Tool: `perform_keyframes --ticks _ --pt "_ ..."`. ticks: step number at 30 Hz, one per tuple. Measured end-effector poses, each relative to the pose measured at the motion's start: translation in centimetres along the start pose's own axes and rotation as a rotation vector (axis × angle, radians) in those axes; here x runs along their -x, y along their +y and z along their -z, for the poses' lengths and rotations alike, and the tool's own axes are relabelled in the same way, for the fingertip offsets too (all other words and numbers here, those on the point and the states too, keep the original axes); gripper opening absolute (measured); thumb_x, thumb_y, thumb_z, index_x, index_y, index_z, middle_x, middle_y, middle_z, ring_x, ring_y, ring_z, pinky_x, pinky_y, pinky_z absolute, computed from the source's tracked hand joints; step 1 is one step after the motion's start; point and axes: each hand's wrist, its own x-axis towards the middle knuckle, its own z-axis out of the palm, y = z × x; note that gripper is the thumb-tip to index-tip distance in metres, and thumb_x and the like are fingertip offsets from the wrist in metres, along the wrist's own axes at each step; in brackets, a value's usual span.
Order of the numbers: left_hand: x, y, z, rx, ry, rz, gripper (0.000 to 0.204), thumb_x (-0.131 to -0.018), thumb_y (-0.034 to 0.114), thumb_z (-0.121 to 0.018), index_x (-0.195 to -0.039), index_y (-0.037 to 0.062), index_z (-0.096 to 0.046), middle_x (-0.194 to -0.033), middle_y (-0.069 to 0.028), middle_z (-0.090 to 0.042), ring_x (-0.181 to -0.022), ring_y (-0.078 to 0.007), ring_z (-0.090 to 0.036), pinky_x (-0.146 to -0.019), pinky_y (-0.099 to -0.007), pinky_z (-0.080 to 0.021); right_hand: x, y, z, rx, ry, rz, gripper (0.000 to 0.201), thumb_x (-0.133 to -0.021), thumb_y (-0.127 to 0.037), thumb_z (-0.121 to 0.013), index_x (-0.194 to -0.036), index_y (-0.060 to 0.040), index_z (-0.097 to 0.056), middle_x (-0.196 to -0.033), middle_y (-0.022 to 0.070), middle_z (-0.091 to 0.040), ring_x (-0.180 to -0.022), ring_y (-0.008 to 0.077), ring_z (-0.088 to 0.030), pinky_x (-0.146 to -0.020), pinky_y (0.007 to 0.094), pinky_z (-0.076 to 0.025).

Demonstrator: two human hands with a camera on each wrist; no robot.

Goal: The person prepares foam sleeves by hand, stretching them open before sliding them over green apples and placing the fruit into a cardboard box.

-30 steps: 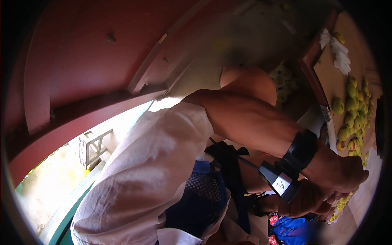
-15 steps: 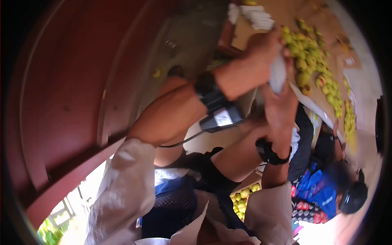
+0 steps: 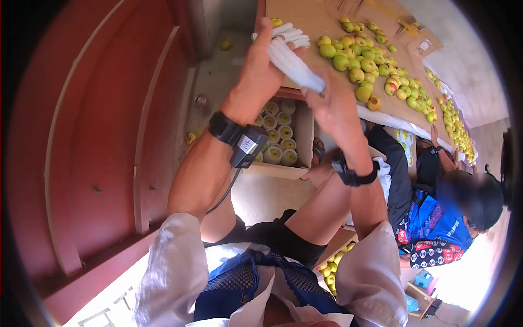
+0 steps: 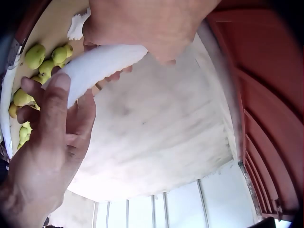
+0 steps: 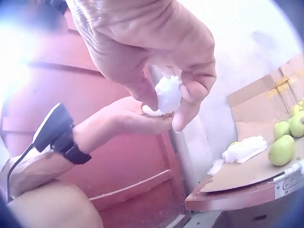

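A long white foam sleeve (image 3: 294, 64) is held slantwise between both hands in the head view. My left hand (image 3: 256, 73) grips its upper end, the fingers behind it. At its lower end my right hand (image 3: 340, 103) pinches it between thumb and fingers. In the left wrist view the sleeve (image 4: 102, 66) spans from the left hand (image 4: 147, 23) to the right hand (image 4: 52, 133), whose thumb lies on top. The right wrist view shows the right hand (image 5: 156, 42) pinching the sleeve's end (image 5: 168, 95) above the left hand (image 5: 126, 116).
Green apples (image 3: 365, 60) lie on a cardboard-covered table (image 3: 436, 41), with more white sleeves (image 3: 297, 37) at its near corner. Below stands a box of wrapped apples (image 3: 308, 125). A red panel (image 3: 98, 136) is at left. Another person (image 3: 441, 218) is at right.
Both hands have moved up and left in the head view with the white sleeve, which now shows more fully. The view has turned, bringing the table and the box of wrapped apples into sight.
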Motion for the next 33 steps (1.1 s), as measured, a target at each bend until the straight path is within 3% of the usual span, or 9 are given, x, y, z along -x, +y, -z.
perform_keyframes --ticks 3,4,9,15,17,21,27,30,33 --pt "0.4 2.3 0.4 -0.059 0.033 0.096 0.081 -0.097 0.063 -0.056 -0.134 -0.0076 -0.042 -0.140 -0.0238 -0.048 -0.134 -0.0354 -0.047 -0.113 -0.0535 -0.040 -4.3 2.4 1.4 -0.068 0.157 -0.006 0.038 -0.088 -0.018 -0.069 -0.124 -0.0036 -0.064 -0.089 0.0231 -0.069 -0.080 0.0383 -0.067 -0.076 0.0432 -0.053" --pt "0.6 2.9 0.5 -0.079 0.031 0.071 0.090 -0.097 0.064 -0.055 -0.146 -0.0076 -0.030 -0.153 -0.0272 -0.038 -0.146 -0.0374 -0.035 -0.119 -0.0553 -0.030 -5.8 3.3 1.9 -0.082 0.172 0.016 0.038 -0.088 -0.018 -0.069 -0.123 -0.0035 -0.064 -0.090 0.0229 -0.069 -0.081 0.0387 -0.067 -0.077 0.0433 -0.053" --pt "0.1 3.8 1.7 -0.103 0.183 -0.064 0.064 -0.102 0.051 -0.052 -0.133 -0.0043 -0.044 -0.146 -0.0252 -0.046 -0.141 -0.0357 -0.043 -0.116 -0.0522 -0.032 -11.2 7.6 2.2 0.010 0.181 0.109 0.039 -0.089 -0.017 -0.069 -0.125 -0.0047 -0.065 -0.098 0.0236 -0.069 -0.089 0.0393 -0.068 -0.083 0.0441 -0.053" --pt "0.5 3.9 1.8 -0.125 0.237 -0.072 0.049 -0.104 0.046 -0.052 -0.119 -0.0007 -0.052 -0.134 -0.0211 -0.055 -0.131 -0.0329 -0.052 -0.108 -0.0473 -0.039 -15.0 17.0 -3.2 0.158 -0.011 0.088 0.038 -0.085 -0.009 -0.064 -0.122 -0.0187 -0.067 -0.112 0.0235 -0.062 -0.103 0.0398 -0.064 -0.090 0.0453 -0.051" --pt "0.6 3.8 1.8 -0.131 0.240 -0.075 0.046 -0.104 0.044 -0.052 -0.119 -0.0004 -0.052 -0.132 -0.0202 -0.056 -0.129 -0.0323 -0.054 -0.104 -0.0458 -0.042 -15.2 18.6 -4.7 0.293 -0.035 0.097 0.041 -0.084 -0.003 -0.061 -0.123 -0.0160 -0.067 -0.110 0.0203 -0.064 -0.101 0.0372 -0.064 -0.090 0.0434 -0.051" --pt "1.1 3.8 1.2 -0.134 0.213 -0.058 0.039 -0.105 0.038 -0.053 -0.114 0.0008 -0.055 -0.129 -0.0190 -0.058 -0.127 -0.0313 -0.055 -0.099 -0.0441 -0.044 -16.3 18.8 -6.2 0.364 -0.134 0.042 0.048 -0.080 0.006 -0.054 -0.119 -0.0172 -0.068 -0.116 0.0195 -0.062 -0.108 0.0394 -0.062 -0.091 0.0441 -0.051" --pt "1.3 3.6 1.3 -0.133 0.199 -0.052 0.033 -0.104 0.034 -0.054 -0.111 0.0022 -0.057 -0.126 -0.0177 -0.059 -0.126 -0.0306 -0.056 -0.098 -0.0428 -0.045 -18.9 19.3 -7.7 0.352 -0.005 0.103 0.042 -0.083 0.000 -0.054 -0.119 -0.0154 -0.069 -0.113 0.0227 -0.064 -0.105 0.0440 -0.063 -0.090 0.0465 -0.052" --pt "1.4 3.7 1.2 -0.149 0.197 -0.051 0.032 -0.104 0.034 -0.055 -0.112 0.0023 -0.057 -0.127 -0.0175 -0.059 -0.126 -0.0307 -0.056 -0.099 -0.0429 -0.044 -20.8 21.7 -8.8 0.285 0.079 0.274 0.044 -0.082 0.001 -0.054 -0.121 -0.0133 -0.068 -0.110 0.0241 -0.067 -0.103 0.0442 -0.064 -0.090 0.0465 -0.052" --pt "1.0 3.7 1.2 -0.143 0.208 -0.048 0.032 -0.103 0.033 -0.056 -0.112 0.0021 -0.057 -0.127 -0.0173 -0.060 -0.127 -0.0308 -0.056 -0.100 -0.0432 -0.044 -21.4 21.7 -7.1 0.283 0.048 0.178 0.048 -0.081 0.003 -0.054 -0.125 -0.0126 -0.067 -0.108 0.0228 -0.071 -0.101 0.0428 -0.066 -0.089 0.0445 -0.054"
